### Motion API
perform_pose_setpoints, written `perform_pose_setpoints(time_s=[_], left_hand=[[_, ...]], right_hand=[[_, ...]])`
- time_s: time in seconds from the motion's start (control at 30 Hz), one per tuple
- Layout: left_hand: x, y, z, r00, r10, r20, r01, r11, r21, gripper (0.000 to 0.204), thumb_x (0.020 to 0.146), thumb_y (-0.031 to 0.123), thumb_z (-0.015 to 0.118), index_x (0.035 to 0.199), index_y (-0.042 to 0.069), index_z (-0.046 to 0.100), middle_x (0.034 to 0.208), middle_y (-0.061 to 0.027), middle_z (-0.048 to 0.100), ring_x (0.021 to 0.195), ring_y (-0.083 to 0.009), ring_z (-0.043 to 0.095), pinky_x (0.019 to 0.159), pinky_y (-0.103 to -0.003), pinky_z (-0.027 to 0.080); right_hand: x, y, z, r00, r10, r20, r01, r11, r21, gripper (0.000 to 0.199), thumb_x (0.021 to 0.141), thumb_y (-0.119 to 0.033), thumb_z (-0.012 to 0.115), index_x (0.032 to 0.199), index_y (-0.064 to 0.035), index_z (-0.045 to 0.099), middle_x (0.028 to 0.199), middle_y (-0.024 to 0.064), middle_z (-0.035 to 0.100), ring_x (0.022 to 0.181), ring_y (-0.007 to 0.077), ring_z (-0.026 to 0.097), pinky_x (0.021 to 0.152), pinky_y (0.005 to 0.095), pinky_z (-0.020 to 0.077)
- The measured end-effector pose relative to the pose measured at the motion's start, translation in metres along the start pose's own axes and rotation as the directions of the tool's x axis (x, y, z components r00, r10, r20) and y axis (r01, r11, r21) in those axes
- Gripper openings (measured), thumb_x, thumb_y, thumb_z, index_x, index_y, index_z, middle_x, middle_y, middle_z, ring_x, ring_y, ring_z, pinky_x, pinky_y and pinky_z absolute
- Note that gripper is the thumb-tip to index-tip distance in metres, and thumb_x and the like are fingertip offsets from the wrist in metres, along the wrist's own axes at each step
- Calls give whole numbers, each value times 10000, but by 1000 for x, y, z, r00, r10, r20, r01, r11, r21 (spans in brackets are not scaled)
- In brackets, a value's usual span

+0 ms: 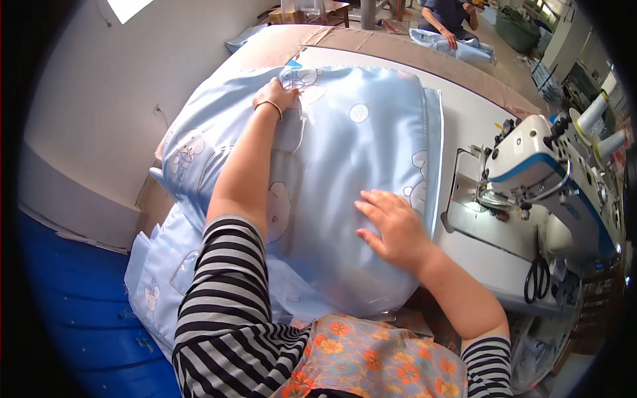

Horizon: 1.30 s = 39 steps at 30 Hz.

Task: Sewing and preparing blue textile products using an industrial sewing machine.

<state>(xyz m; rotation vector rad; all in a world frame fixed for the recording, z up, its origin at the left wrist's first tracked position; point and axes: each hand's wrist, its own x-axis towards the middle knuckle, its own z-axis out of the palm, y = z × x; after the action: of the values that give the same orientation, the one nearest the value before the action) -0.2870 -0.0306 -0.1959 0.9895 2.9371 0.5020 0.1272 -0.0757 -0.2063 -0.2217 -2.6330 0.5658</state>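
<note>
A large light-blue, shiny fabric piece (pixel 345 172) with printed cartoon bears lies spread over the white sewing table. At its far edge my left hand (pixel 274 96) has its fingers curled closed on the cloth, the arm stretched forward. My right hand (pixel 396 225) rests on the near right part of the fabric, palm down with fingers spread. A clear strip-like edge (pixel 296 136) runs down the cloth from beside my left hand. More folded blue fabric (pixel 162 265) hangs off the left side of the table.
An industrial sewing machine (pixel 541 166) with thread cones (pixel 592 114) stands at the right. Black-handled scissors (pixel 537 278) lie near the table's right front. Beyond the table, another person (pixel 448 20) handles blue fabric. A white wall (pixel 119 93) borders the left.
</note>
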Motion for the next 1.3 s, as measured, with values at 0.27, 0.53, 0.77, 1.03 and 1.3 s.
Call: perform_pose_setpoints(time_s=[0.27,0.53,0.77,1.03,1.3], left_hand=[[34,129,64,638,680,-361,-765,509,-395,66,845,94,634,879,52,670,900,-158,684,906,-365,643,815,-435,508],[24,234,117,689,719,-89,-725,687,-60,500,823,526,689,1073,94,660,1119,-130,693,1086,-295,641,929,-406,497],[2,206,89,706,699,111,-650,703,-289,402,815,462,696,961,87,716,961,-135,712,915,-289,672,816,-385,514],[-130,168,60,760,608,232,-215,571,-792,202,891,248,708,919,48,697,837,-28,688,759,-146,642,688,-289,500],[-245,211,19,96,987,-127,-833,9,-553,203,887,204,705,945,18,647,832,-121,645,745,-210,617,702,-332,487]], right_hand=[[-2,4,-8,981,179,-75,-157,959,235,425,868,-189,694,1252,-35,593,1362,240,529,1227,407,526,1045,471,422],[1,12,-24,987,160,-32,-149,962,230,378,816,-105,714,1178,-33,632,1370,230,525,1194,405,551,1006,458,450],[-4,40,-37,890,286,-355,-198,944,263,529,828,11,672,1335,-34,528,1417,216,497,1229,373,556,1030,423,466],[-23,92,-23,819,434,-376,-436,896,86,529,922,-62,525,1437,0,421,1466,248,448,1314,374,490,1092,434,404],[-37,67,-5,940,336,-60,-339,903,-265,448,928,-303,552,1310,-71,571,1383,227,503,1327,322,457,1131,394,341]])
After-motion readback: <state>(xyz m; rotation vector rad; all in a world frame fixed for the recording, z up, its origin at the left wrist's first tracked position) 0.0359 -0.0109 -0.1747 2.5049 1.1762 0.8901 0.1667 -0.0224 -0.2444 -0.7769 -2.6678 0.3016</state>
